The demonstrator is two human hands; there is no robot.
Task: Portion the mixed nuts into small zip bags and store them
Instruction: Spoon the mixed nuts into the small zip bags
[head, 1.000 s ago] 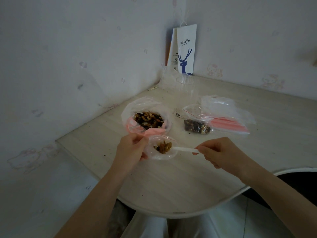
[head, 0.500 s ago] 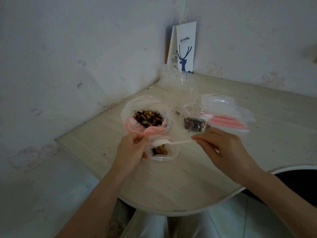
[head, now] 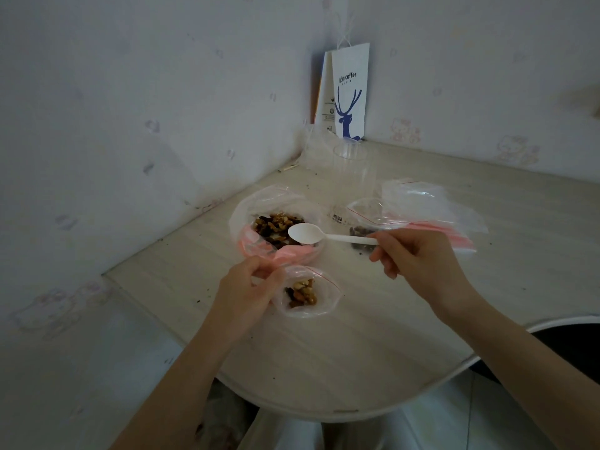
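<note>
My left hand [head: 248, 289] pinches the rim of a small clear zip bag [head: 324, 303], holding its mouth wide; a little heap of mixed nuts [head: 302, 293] lies inside. My right hand [head: 412, 261] grips the handle of a white plastic spoon [head: 311, 234]. The spoon's bowl is empty and hovers over the big bag of mixed nuts [head: 277, 224], which lies folded back with a pink rim. Partly hidden behind my right hand, another small zip bag [head: 360, 216] with nuts in it rests on the table.
A stack of flat zip bags with red strips [head: 425, 206] lies at the right. A clear plastic cup [head: 350, 164] and a white paper coffee bag [head: 349, 92] stand in the wall corner. The table's curved front edge [head: 324, 414] is near my body. Crumbs dot the tabletop.
The spoon has tipped its nuts into the small bag, lifted out empty and moved back over the big bag. My left hand still holds the small bag.
</note>
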